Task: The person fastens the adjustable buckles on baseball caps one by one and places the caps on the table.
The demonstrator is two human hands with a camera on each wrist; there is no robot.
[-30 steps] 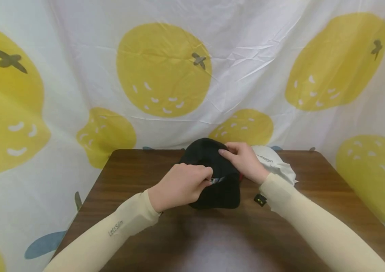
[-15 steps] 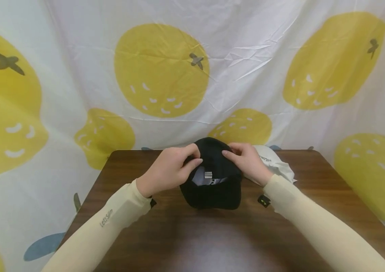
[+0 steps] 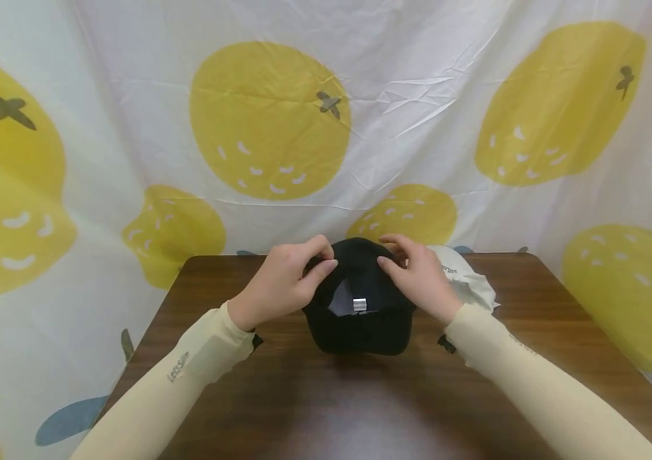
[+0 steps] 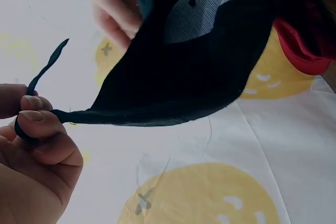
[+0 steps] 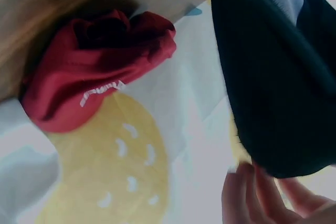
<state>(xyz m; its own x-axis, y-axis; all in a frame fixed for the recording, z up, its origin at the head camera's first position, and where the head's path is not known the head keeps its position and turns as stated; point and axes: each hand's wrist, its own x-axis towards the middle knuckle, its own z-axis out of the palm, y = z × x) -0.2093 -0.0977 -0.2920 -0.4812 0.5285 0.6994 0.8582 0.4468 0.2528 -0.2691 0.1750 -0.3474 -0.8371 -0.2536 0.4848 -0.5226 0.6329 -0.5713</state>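
Note:
A black cap is held in front of me over the table, its brim towards me and a small white label showing inside. My left hand, at the cap's upper left, pinches a thin black strap between thumb and fingertips; a loose end of it sticks up past the fingers in the left wrist view. On the upper right edge, my right hand grips the cap with its thumb in front and its fingers reaching behind. In the right wrist view those fingers sit right at the cap's rim.
Behind the right hand a white cap with dark lettering lies on the brown wooden table. A red cap with white lettering lies farther back. A lemon-print curtain hangs along the table's far edge.
My left hand has left the cap's inner opening and moved up and left to its edge. The label inside has come into view. My right hand has shifted slightly, its index finger lifting.

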